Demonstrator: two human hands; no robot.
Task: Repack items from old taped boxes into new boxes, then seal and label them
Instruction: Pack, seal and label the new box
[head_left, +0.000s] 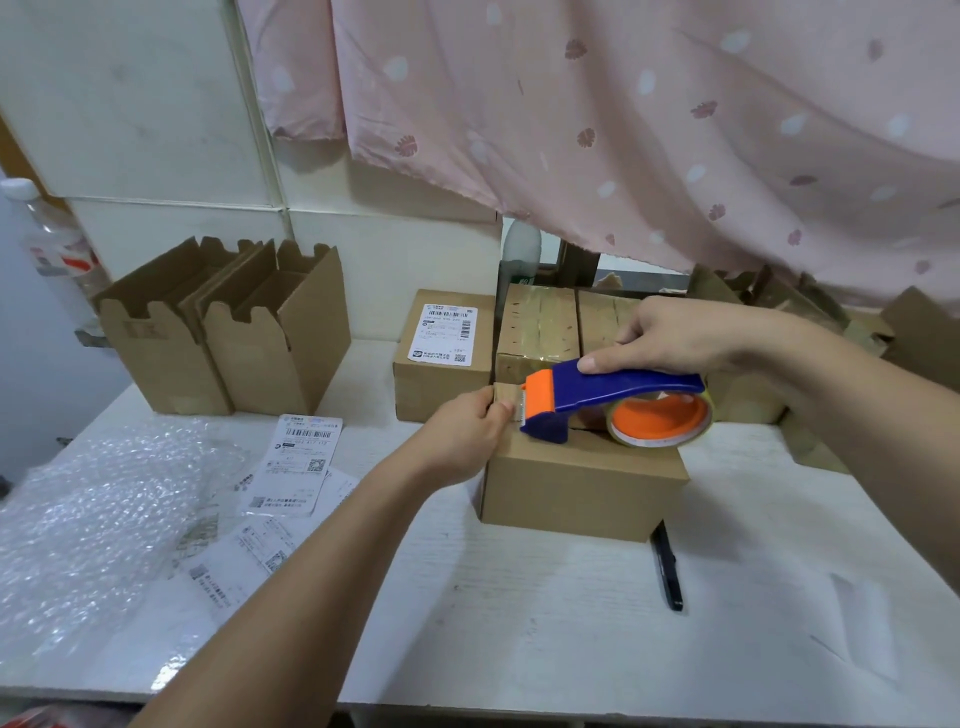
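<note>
Where the box (582, 483) sits: beneath both hands.
Right hand (670, 332): grips the dispenser (613, 395) by its handle over the box top, likely to run tape along the seam.
Left hand (467, 436): pinches the tape end (511, 411) at the box's near edge, seemingly anchoring it.
Box look: plain brown, flaps apparently folded down, no label visible.

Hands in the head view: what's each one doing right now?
Left hand: closed, pinching the tape end at the new box's top edge.
Right hand: closed, gripping the tape dispenser.
</note>
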